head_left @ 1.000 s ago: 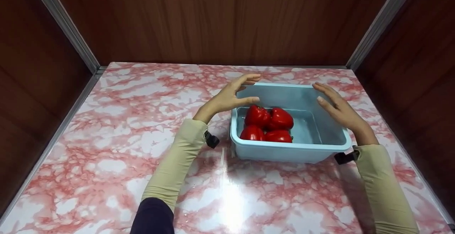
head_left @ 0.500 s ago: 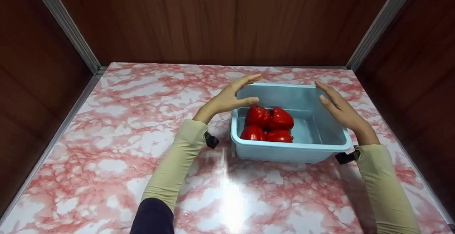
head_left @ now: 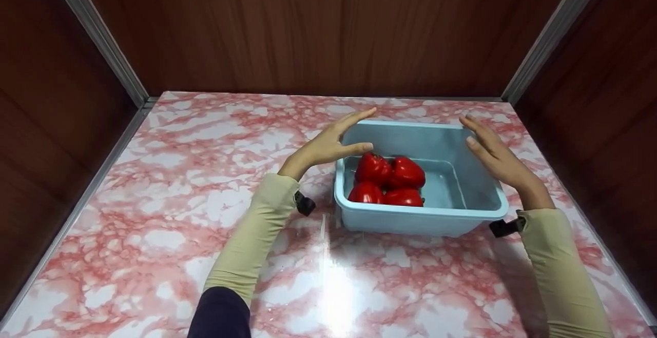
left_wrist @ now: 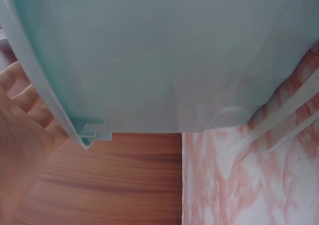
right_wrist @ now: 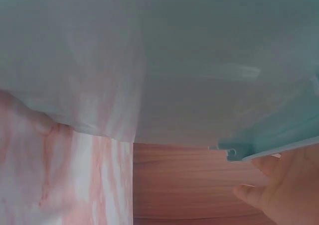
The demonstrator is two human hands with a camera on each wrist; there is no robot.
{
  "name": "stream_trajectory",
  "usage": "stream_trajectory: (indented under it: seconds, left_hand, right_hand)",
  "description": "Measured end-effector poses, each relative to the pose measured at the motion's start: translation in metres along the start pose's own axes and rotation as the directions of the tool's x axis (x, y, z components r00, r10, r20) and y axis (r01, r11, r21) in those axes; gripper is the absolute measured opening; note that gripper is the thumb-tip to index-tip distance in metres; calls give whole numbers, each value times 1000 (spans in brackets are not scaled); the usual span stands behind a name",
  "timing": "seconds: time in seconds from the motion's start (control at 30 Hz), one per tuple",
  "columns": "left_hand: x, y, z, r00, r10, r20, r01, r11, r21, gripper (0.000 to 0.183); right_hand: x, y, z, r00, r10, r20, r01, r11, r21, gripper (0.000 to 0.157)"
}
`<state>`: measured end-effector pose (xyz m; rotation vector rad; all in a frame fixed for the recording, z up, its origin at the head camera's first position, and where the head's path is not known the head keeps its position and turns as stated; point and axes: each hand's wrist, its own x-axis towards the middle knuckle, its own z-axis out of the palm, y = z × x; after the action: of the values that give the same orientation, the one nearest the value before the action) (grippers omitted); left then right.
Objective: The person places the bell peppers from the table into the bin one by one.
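Observation:
A light blue plastic bin [head_left: 418, 222] stands on the table, with several red bell peppers [head_left: 407, 173] grouped in its left half. My left hand [head_left: 327, 144] hovers at the bin's left rim, fingers extended and thumb apart, holding nothing. Over the right rim is my right hand [head_left: 498, 159], its fingers stretched and thumb spread, also without anything in its grasp. In the left wrist view the bin's outer wall [left_wrist: 149, 60] fills most of the picture, with the palm beyond the rim. The right wrist view has the opposite wall [right_wrist: 189, 100]; the peppers are hidden in both.
The table [head_left: 169, 194] has a red-and-white marbled top. Dark wood panels rise behind it [head_left: 308, 30] and on both sides, joined by grey metal corner posts [head_left: 97, 35]. More tabletop extends left and in front of the bin.
My right hand has drifted slightly right, away from the bin's interior. The left hand stays almost in place. The bin and peppers have not visibly moved on the table.

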<state>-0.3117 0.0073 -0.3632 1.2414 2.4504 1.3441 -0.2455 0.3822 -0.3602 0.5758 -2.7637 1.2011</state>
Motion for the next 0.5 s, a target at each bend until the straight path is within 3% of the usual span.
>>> stream_trajectory:
  seconds: [0.3, 0.5]
  left_hand:
    - [-4, 0, -2, 1000, 1, 5, -1, 1000, 25, 75]
    - [-6, 2, -2, 1000, 7, 2, -7, 999, 52, 76]
  right_hand:
    - [-1, -2, -5, 997, -67, -25, 66, 996, -53, 51]
    - [-2, -8, -7, 1000, -27, 0, 27, 998, -55, 52]
